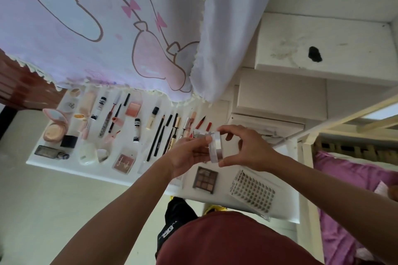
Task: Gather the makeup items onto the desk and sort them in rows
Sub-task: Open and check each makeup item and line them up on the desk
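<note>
Being gripped by what is the clear round jar [215, 146]? (Reader)
By curled fingers of both: left hand [187, 155] at 9 o'clock, right hand [243, 148] at 3 o'clock, above the desk [224, 178]. (Key)

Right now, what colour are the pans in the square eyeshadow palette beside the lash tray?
Browns and beige on the eyeshadow palette, best seen in the head view.

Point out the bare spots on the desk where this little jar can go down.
Bare desk lies right of the lash tray, plus a narrow strip between that tray and the eyeshadow palette. Another patch sits beyond the red liner, toward the curtain hem. From the pink compact to the pencils it is crowded.
</note>
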A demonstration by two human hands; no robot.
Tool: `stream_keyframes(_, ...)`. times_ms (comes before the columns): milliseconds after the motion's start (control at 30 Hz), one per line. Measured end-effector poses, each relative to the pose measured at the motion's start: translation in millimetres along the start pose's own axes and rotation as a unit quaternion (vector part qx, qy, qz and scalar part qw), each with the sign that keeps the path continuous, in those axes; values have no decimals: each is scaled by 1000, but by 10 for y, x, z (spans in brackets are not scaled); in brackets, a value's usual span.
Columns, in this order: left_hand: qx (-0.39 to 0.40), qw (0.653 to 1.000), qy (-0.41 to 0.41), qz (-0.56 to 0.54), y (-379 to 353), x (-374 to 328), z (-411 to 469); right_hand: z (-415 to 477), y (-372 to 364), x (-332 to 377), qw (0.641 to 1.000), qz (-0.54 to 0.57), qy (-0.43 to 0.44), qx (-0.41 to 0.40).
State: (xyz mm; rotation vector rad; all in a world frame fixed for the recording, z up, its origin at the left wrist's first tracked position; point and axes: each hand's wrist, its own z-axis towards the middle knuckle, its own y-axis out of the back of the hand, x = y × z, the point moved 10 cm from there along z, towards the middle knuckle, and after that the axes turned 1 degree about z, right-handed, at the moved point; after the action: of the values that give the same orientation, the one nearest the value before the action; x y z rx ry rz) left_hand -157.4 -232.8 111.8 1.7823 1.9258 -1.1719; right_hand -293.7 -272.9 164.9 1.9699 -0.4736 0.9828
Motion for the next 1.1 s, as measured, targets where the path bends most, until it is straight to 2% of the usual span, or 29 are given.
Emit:
stream_keyframes(100,-1,1000,-8,-11,18,-28,24,10,-25,28,999,-27,15,7)
stream_keyframes(300,7,1000,-21,15,-3,-139,26,39,27,10,1000,-10,0,13)
stream_keyframes(467,3,999,-17,30,9,-122,22,32,45,87,996,-86,17,14)
stream_keyframes(600,8,999,-21,36,-5,-132,-22,11,4,60,998,-57,0,23)
stream_keyframes(800,-20,999,-20,26,125,-19,-85,46,-108,153,993,-109,30,38)
stream_keyframes(1100,-34,999,-23,3,363,88,-304,45,-377,304,992,-115,33,46)
